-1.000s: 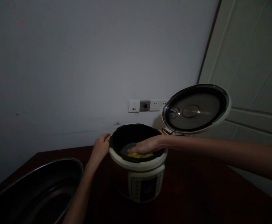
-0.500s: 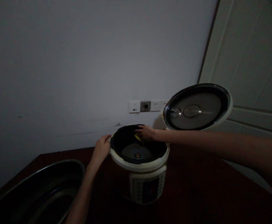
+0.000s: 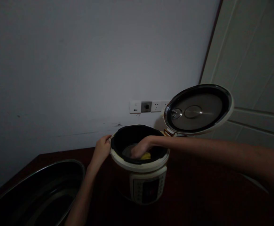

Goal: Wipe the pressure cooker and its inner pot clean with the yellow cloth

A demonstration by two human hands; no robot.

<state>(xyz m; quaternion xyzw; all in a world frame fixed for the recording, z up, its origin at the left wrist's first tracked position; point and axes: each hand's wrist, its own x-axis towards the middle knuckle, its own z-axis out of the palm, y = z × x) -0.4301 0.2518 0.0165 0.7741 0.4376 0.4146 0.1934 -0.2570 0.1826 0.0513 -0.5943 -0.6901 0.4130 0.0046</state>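
An electric pressure cooker (image 3: 139, 168) with a white rim and a front control panel stands on a dark red table, its round lid (image 3: 198, 111) swung up at the right. My left hand (image 3: 103, 147) is closed on the left side of the cooker's rim. Deep inside the dark cooker, near the front wall, my right hand (image 3: 140, 149) is closed on a yellow cloth (image 3: 146, 156). Part of the cloth shows below the palm; the fingertips are hidden. No inner pot shows, and the pale bottom plate is partly covered by the hand.
At the left a large, shiny metal basin (image 3: 40, 188) sits on the table (image 3: 193, 188). Behind the cooker is a pale wall with a row of sockets (image 3: 148, 106). A panelled door (image 3: 252, 69) stands at the right, behind the raised lid.
My right hand has moved with the yellow cloth from the cooker's back inner wall down toward the front. The left hand stays on the rim.
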